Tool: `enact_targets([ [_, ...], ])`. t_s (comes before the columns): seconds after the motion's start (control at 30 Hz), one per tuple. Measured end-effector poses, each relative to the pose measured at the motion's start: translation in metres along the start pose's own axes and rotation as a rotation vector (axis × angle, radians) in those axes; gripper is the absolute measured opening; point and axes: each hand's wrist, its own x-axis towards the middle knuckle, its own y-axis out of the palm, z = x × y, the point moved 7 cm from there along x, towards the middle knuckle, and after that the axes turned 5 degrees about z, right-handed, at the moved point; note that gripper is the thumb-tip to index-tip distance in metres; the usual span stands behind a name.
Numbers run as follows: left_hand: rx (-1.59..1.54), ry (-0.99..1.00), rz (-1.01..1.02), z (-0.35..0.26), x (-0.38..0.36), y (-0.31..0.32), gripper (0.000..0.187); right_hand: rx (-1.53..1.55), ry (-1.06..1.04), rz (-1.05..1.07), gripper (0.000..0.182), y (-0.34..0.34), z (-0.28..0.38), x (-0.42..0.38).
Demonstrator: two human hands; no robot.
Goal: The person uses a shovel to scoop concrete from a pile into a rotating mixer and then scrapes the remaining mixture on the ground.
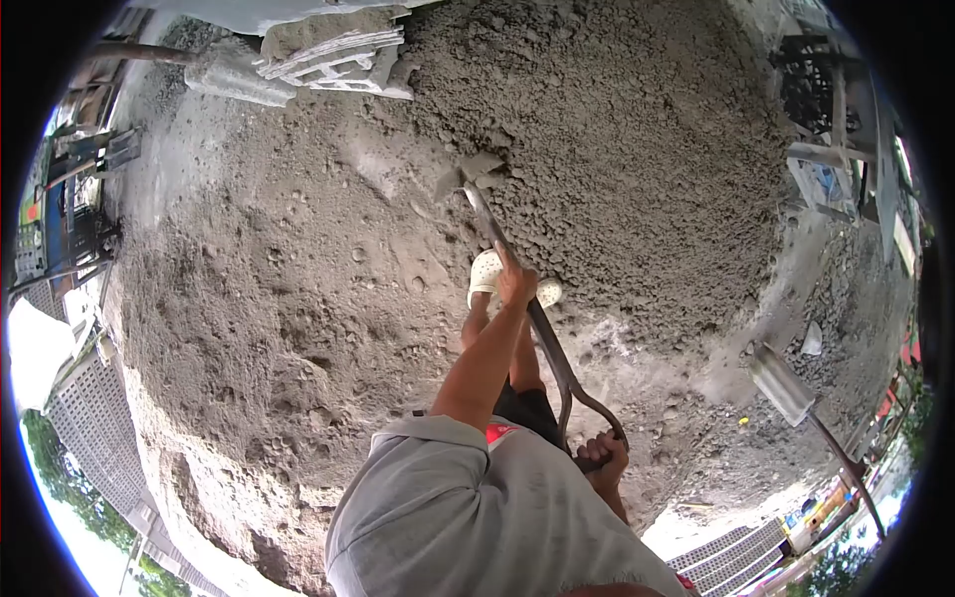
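A shovel point(549, 343) runs slantwise in front of my body, its blade point(463, 179) down at the edge of the dark, loose, lumpy mix point(617, 149). My left hand point(516, 283) is closed around the middle of the shaft. Lower down, my right hand point(603, 460) grips the crossbar of the handle near my waist. Some of the blade is hidden by soil or by its tilt. My feet, in cream clogs point(483, 273), stand on both sides of the shaft.
A second shovel point(783, 386) lies to the right, blade toward the ground. At the upper left are pale, dusty sacks or boards point(338, 65). A wooden frame point(834, 164) stands at the right edge. Uneven, trodden soil point(249, 289) spreads to my left.
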Motion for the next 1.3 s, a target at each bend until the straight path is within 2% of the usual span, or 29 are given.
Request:
enact_targets([
  [0.03,0.008,0.088,-0.025,0.004,-0.031,0.011,0.086,-0.04,0.004,0.007,0.011,-0.022,0.011,-0.02],
  [0.1,-0.09,0.029,0.106,0.028,-0.081,0.031,0.089,-0.21,-0.105,-0.006,0.014,-0.055,0.032,-0.057],
  [0.13,-0.121,0.056,0.06,0.049,-0.088,0.043,0.089,-0.191,-0.11,-0.047,0.013,-0.076,0.033,-0.062],
  [0.17,-0.118,0.055,0.064,0.045,-0.089,0.04,0.089,-0.174,-0.115,-0.091,0.013,-0.093,0.033,-0.061],
  [0.23,-0.209,0.095,0.019,0.034,-0.084,0.01,0.089,-0.139,-0.13,-0.055,0.012,-0.095,0.02,-0.037],
  [0.27,-0.241,0.12,-0.015,0.035,-0.06,0.001,0.088,-0.118,-0.088,0.063,0.009,-0.1,0.008,-0.011],
  [0.3,-0.275,0.148,-0.049,0.016,-0.034,-0.018,0.088,-0.1,-0.11,0.091,0.01,-0.064,0.005,0.004],
  [0.33,-0.226,0.07,-0.039,0.002,-0.009,-0.032,0.085,-0.099,-0.09,0.218,0.014,-0.042,-0.005,0.029],
  [0.37,-0.322,0.082,-0.046,-0.028,-0.002,-0.053,0.083,-0.068,-0.072,0.297,0.01,-0.005,-0.011,0.046],
  [0.43,-0.385,0.074,0.029,-0.037,0.042,-0.06,0.083,0.01,0.046,0.477,0.01,0.039,-0.034,0.071],
  [0.47,-0.399,0.083,0.016,-0.029,0.071,-0.049,0.083,-0.087,0.025,0.504,0.01,0.054,-0.037,0.073],
  [0.5,-0.256,0.064,0.001,0.0,0.102,-0.029,0.083,-0.181,0.006,0.522,0.013,0.059,-0.038,0.07],
  [0.53,-0.112,0.04,-0.01,0.02,0.113,-0.012,0.083,-0.181,0.012,0.534,0.013,0.048,-0.037,0.067],
  [0.57,-0.089,0.028,0.015,0.023,0.088,0.005,0.085,-0.187,0.012,0.541,0.013,0.028,-0.032,0.064],
  [0.63,0.013,-0.017,-0.006,0.038,0.029,0.047,0.088,-0.088,0.055,0.306,0.013,-0.053,-0.013,0.052],
  [0.7,-0.011,0.019,-0.051,0.063,-0.029,0.094,0.09,-0.051,0.041,0.242,0.007,-0.122,0.017,0.035],
  [0.77,-0.035,-0.027,-0.059,0.089,-0.083,0.133,0.09,-0.094,0.036,0.217,0.008,-0.178,0.036,0.012],
  [0.93,-0.128,-0.027,0.069,0.145,-0.182,0.233,0.092,-0.252,-0.092,0.165,0.012,-0.306,0.093,-0.039],
  [1.03,-0.135,-0.068,0.195,0.148,-0.255,0.253,0.091,-0.391,-0.125,0.164,0.015,-0.377,0.127,-0.06],
  [1.13,-0.093,-0.103,0.09,0.167,-0.263,0.242,0.092,-0.34,-0.117,0.106,0.016,-0.389,0.121,-0.054],
  [1.17,-0.113,-0.079,0.019,0.177,-0.244,0.231,0.093,-0.364,-0.159,0.135,0.018,-0.377,0.113,-0.042],
  [1.2,-0.164,0.01,-0.093,0.183,-0.221,0.213,0.093,-0.31,-0.041,0.35,0.021,-0.358,0.096,-0.02],
  [1.23,-0.224,-0.096,-0.053,0.181,-0.198,0.19,0.093,-0.285,-0.017,0.204,0.022,-0.342,0.079,-0.001],
  [1.27,-0.253,-0.089,-0.131,0.17,-0.177,0.159,0.093,-0.27,-0.046,0.262,0.019,-0.303,0.065,0.016],
  [1.3,-0.258,0.023,-0.221,0.172,-0.137,0.136,0.093,-0.238,0.015,0.381,0.015,-0.272,0.045,0.038],
])
